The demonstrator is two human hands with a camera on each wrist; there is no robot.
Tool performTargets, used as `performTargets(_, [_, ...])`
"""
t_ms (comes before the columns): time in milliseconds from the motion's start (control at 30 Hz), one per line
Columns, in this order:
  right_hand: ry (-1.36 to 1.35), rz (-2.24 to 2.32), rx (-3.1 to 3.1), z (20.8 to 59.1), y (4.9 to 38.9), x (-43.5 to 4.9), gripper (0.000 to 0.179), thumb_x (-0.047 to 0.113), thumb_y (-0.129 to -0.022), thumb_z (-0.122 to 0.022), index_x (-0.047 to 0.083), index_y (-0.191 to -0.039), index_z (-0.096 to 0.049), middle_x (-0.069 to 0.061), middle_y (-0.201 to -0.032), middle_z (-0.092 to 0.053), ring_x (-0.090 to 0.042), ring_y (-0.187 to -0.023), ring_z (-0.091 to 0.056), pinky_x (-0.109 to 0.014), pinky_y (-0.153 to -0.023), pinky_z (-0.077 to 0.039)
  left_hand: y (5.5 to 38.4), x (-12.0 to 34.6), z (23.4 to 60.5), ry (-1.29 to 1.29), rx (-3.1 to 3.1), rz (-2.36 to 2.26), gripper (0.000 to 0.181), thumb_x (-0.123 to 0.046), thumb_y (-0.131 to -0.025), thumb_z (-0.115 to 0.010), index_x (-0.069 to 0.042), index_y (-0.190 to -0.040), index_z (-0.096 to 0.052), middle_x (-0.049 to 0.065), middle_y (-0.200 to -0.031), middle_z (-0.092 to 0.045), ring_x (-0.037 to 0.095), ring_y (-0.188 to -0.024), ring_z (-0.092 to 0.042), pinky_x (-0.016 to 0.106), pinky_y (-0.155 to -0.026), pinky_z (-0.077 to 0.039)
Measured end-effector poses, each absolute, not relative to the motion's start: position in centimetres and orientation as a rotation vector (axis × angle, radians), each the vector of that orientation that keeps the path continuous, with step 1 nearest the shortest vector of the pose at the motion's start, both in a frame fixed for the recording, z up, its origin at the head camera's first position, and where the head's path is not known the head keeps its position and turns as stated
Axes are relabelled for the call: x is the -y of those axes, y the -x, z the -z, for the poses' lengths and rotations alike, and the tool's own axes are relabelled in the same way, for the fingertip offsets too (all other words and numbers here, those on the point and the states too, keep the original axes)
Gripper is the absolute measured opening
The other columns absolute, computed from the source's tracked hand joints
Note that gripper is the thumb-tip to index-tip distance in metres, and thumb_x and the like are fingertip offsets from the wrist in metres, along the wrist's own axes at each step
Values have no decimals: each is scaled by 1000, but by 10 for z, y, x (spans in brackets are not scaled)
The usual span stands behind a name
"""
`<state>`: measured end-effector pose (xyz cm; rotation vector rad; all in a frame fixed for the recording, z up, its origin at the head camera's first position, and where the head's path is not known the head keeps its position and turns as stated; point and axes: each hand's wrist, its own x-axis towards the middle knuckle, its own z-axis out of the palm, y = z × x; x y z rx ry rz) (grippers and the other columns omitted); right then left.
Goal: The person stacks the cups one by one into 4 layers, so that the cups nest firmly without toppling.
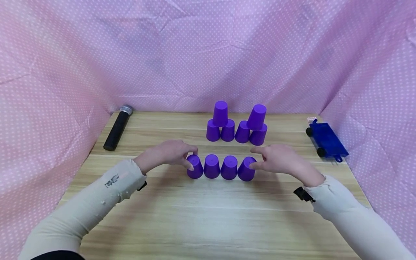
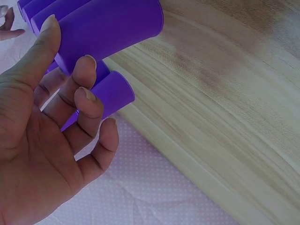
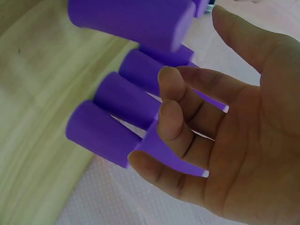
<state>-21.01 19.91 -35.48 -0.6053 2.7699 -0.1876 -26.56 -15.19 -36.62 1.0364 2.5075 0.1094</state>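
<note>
Four upside-down purple cups stand in a front row in the head view. At its left end is one cup [image 1: 195,172], which my left hand [image 1: 170,151] pinches, thumb in front and forefinger behind. In the left wrist view the thumb [image 2: 47,42] lies against that cup's side; the other fingers are loosely bent. My right hand [image 1: 276,159] is around the right-end cup [image 1: 245,173], thumb and forefinger spread. The right wrist view shows a gap between its thumb [image 3: 234,33] and this cup [image 3: 136,21]. Two middle cups, one left [image 1: 212,169] and one right [image 1: 229,171], stand between the hands.
Behind the row stand two small cup pyramids, one left [image 1: 220,115] and one right [image 1: 256,117], each with one cup atop two. A black microphone [image 1: 117,130] lies at the table's left; a blue toy cart [image 1: 329,140] sits right. Pink dotted cloth [image 1: 195,54] surrounds the table [image 1: 208,224].
</note>
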Motion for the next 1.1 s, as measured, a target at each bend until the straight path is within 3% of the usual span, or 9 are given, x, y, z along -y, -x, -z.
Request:
performTargets(300, [628, 228, -2773, 371, 209, -191, 58, 53, -85, -72, 16, -129, -66, -2, -94, -73, -18, -80, -63, -41, -65, -49, 266, 150, 365, -991, -2503, -98, 38, -47, -83, -78, -25, -110, -63, -6, -72, -61, 11, -66, -55, 27, -55, -43])
performTargets(533, [625, 215, -2792, 375, 207, -188, 59, 52, -86, -73, 14, -131, -65, -6, -107, -74, -25, -95, -69, -50, -75, -54, 265, 153, 367, -1003, -2510, -128, 38, -46, -83, -78, -24, -110, -63, -6, -72, -61, 11, -65, -55, 27, -56, -43])
performTargets(767, [654, 230, -2802, 378, 207, -189, 56, 50, -87, -73, 13, -129, -67, -5, -105, -75, -24, -92, -70, -47, -71, -54, 265, 155, 368, -1016, -2510, -152, 39, -47, -83, -78, -25, -111, -63, -6, -72, -61, 10, -65, -55, 27, -56, -43])
performTargets(1100, [653, 265, -2785, 378, 207, -190, 56, 48, -87, -74, 13, -130, -67, -9, -122, -72, -33, -106, -69, -54, -74, -55, 266, 154, 369, -1030, -2516, -136, 40, -49, -83, -77, -26, -113, -64, -7, -73, -62, 10, -65, -55, 27, -55, -42])
